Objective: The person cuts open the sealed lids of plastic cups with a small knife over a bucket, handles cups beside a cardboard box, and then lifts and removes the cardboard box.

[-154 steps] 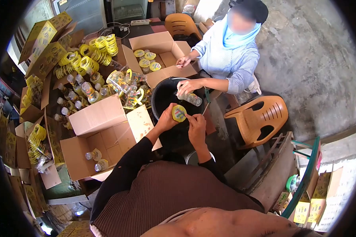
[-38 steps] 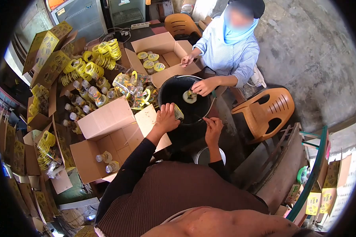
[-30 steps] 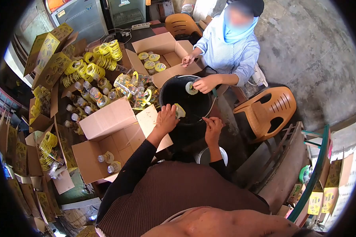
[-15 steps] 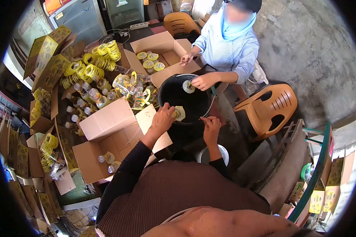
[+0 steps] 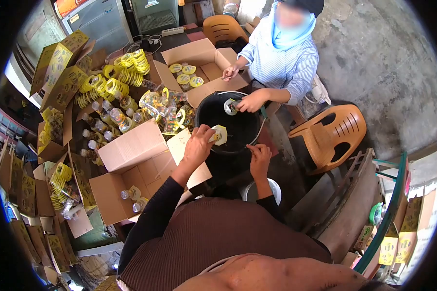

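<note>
Your left hand [image 5: 199, 144] pinches a plastic cup [image 5: 220, 135] over the near-left rim of the black bucket [image 5: 210, 110]. By its near-right rim, your right hand's [image 5: 260, 158] thumb and fingers press together; I cannot tell what is between them. A co-worker's hand [image 5: 252, 102] grips another cup [image 5: 231, 107] above the bucket's far half.

The bucket [image 5: 198, 115] is black; the cup [image 5: 221, 135] at its lower-left rim seems pale cream-yellow, though its tint is hard to judge. Upper right, a shirt [image 5: 292, 68] has blue-and-white stripes; the chair [image 5: 347, 125] below is orange-brown. Upper left, stacked rings [image 5: 134, 61] are bright yellow.
</note>
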Action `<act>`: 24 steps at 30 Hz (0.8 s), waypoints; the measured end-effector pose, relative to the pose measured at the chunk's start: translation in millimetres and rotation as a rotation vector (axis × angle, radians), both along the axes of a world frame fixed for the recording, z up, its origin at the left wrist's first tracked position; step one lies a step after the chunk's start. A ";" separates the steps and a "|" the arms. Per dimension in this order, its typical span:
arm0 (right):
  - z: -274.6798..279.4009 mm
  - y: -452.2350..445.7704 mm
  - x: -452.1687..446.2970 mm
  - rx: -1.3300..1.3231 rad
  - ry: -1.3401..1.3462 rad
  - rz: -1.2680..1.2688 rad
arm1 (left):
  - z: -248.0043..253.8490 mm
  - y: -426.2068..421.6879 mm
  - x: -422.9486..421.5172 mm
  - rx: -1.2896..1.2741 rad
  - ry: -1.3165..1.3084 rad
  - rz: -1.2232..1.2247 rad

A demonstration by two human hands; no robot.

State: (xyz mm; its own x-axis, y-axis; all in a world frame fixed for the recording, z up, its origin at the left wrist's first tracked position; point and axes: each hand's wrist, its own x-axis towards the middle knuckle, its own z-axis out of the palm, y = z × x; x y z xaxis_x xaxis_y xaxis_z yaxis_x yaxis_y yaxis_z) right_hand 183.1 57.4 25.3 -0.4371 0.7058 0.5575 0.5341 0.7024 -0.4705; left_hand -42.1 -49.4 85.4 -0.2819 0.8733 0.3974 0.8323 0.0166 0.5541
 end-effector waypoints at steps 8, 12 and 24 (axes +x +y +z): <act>0.8 -0.9 1.6 -0.021 -0.006 0.005 | 3.2 -6.3 3.7 0.035 0.043 -0.015; -1.5 0.0 2.7 -0.014 -0.004 0.010 | 3.4 -3.9 1.2 0.070 0.059 -0.046; -1.8 -0.5 2.3 -0.018 -0.016 0.009 | -3.4 -9.2 -0.8 0.149 -0.045 -0.055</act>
State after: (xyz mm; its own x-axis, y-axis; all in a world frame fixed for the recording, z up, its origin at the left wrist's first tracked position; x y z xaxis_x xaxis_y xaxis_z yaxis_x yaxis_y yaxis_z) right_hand 185.4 56.9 23.5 -0.4518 0.7118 0.5378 0.5353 0.6985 -0.4749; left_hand -42.9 -58.6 82.0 -0.2561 0.8202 0.5116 0.8039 -0.1131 0.5838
